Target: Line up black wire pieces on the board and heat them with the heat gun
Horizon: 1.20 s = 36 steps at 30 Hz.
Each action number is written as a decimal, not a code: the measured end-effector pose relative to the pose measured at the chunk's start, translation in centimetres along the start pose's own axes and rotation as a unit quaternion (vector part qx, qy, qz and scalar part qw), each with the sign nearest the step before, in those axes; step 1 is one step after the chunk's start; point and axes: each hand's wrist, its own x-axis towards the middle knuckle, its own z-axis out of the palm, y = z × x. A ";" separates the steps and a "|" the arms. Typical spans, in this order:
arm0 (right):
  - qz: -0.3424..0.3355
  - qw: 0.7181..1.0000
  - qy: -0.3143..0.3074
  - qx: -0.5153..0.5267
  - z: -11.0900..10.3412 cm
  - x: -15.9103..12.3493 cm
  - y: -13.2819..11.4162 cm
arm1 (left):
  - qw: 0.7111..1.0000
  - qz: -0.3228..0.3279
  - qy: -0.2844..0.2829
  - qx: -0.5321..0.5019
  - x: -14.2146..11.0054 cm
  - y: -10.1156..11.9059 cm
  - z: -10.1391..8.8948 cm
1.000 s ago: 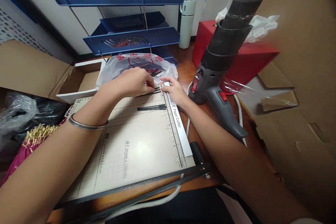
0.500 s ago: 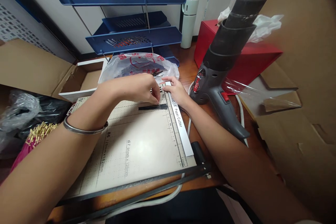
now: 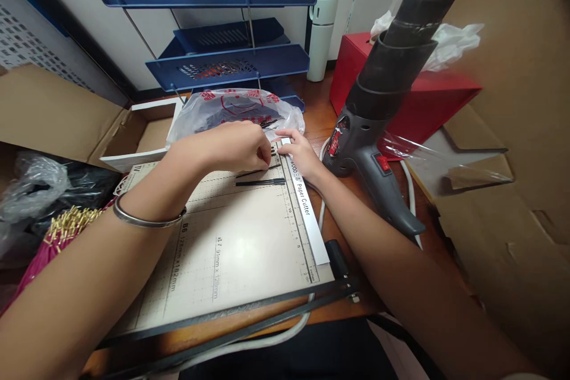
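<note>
My left hand point(image 3: 249, 145) is closed in a pinch above a paper cutter point(image 3: 249, 249). A thin black strip point(image 3: 272, 167) shows at its fingertips, partly hidden by the fingers. Just nearer to me, a small bundle of similar black strips point(image 3: 260, 182) lies flat on the board, one end by the printed ruler. My right hand point(image 3: 303, 157) rests at the far end of the cutter's white edge bar point(image 3: 309, 219), its thumb and forefinger stretched apart. A clear plastic bag point(image 3: 236, 108) with red print, holding dark thin pieces, sits just behind both hands.
A grey heat gun point(image 3: 378, 148) stands nozzle up at the right, before a red box point(image 3: 427, 101). Blue shelves point(image 3: 227, 65) and a pale green bottle point(image 3: 321, 38) are behind. The cutter's blade arm point(image 3: 249, 320) crosses the near edge. An open carton point(image 3: 149, 136) stands left.
My left hand has shifted slightly away from the bundle, and a separate black strip now shows under its fingers. My right hand has hardly moved.
</note>
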 end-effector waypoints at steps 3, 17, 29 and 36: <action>-0.003 1.000 -0.015 0.016 -0.1 -0.2 -0.1 | 0.999 -0.013 -0.014 0.029 0.2 0.0 0.0; -0.021 0.998 -0.057 0.018 -0.4 -0.3 0.0 | 0.998 -0.046 -0.018 0.039 0.1 -0.1 -0.5; -0.040 0.997 -0.068 -0.007 -0.6 -0.1 0.3 | 0.997 -0.048 -0.027 0.055 0.1 0.1 -0.5; -0.034 0.997 -0.071 -0.006 -0.6 -0.4 -0.1 | 0.997 -0.042 -0.020 0.054 0.2 0.0 -0.3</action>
